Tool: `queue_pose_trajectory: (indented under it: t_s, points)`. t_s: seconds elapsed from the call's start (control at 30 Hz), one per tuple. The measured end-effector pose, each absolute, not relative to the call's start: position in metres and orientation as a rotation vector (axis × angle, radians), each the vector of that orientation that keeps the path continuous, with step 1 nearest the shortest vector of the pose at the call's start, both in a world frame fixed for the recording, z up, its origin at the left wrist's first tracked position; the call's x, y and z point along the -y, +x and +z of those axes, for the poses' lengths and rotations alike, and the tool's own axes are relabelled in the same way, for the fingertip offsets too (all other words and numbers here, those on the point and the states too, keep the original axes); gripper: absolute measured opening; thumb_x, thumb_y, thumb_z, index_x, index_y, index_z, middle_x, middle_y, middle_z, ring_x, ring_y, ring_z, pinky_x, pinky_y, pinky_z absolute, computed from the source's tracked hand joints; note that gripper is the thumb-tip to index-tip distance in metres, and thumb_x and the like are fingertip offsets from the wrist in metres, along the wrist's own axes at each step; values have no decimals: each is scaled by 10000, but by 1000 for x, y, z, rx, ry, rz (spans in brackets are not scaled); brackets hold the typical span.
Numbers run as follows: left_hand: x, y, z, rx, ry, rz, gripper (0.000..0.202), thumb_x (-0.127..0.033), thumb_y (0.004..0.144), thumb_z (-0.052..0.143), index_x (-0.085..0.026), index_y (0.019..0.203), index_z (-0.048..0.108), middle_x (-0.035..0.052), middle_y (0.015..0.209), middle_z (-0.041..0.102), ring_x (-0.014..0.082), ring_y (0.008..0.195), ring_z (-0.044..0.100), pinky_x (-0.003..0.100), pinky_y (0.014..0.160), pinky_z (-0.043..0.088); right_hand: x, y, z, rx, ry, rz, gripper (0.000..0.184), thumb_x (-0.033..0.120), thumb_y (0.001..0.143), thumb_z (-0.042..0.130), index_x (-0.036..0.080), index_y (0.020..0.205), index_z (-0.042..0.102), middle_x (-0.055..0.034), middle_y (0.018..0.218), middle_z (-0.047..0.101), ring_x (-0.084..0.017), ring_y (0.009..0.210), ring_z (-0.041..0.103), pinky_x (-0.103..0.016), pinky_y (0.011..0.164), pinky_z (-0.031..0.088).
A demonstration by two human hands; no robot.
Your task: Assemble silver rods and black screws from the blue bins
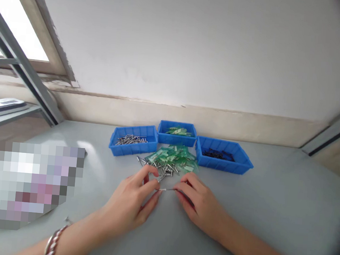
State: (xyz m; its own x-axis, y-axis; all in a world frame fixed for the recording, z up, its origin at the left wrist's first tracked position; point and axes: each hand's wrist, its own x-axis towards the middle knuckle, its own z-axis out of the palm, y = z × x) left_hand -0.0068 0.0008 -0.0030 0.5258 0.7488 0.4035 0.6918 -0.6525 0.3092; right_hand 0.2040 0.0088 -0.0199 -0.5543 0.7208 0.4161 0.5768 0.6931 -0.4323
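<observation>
My left hand (135, 202) and my right hand (197, 201) rest on the grey table (269, 215), fingertips facing each other. Together they pinch a thin silver metal pin (168, 189), one hand at each end. Just beyond the fingers lies a mixed pile of silver pins (162, 167) and small green plastic pieces (175, 156). A metal bracelet (53, 243) circles my left wrist.
Three blue trays stand behind the pile: the left tray (132, 148) holds silver pins, the middle tray (176, 138) holds green pieces, the right tray (241, 161) holds dark small parts. A blurred-out object (35, 185) lies at the left. A wall and window frame (28, 79) rise behind.
</observation>
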Motion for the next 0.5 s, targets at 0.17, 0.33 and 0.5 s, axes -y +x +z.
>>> queue_pose_trajectory:
  t_s: [0.17,0.33,0.5]
  points:
    - [0,-6,-2,-1238,2651,788,149,-187,869,402,-173,796,530,93,1047,477,111,621,485,266,574,466,-9,204,-19,2317,-978,329,178,100,868,428,178,892,587,-58,859,513,-173,801,505,-314,716,473]
    - [1,-6,-1,-1221,2651,776,156,-190,873,406,-165,770,521,93,1040,483,96,583,466,262,559,458,-9,203,-18,2319,-982,338,173,103,871,431,179,898,584,-53,854,514,-172,808,505,-312,721,470]
    - [0,-6,0,-1218,2657,760,181,-192,880,394,-163,758,525,89,1033,486,88,553,456,278,564,459,-9,204,-19,2328,-985,351,178,109,879,419,176,904,582,-54,852,518,-175,811,501,-318,722,466]
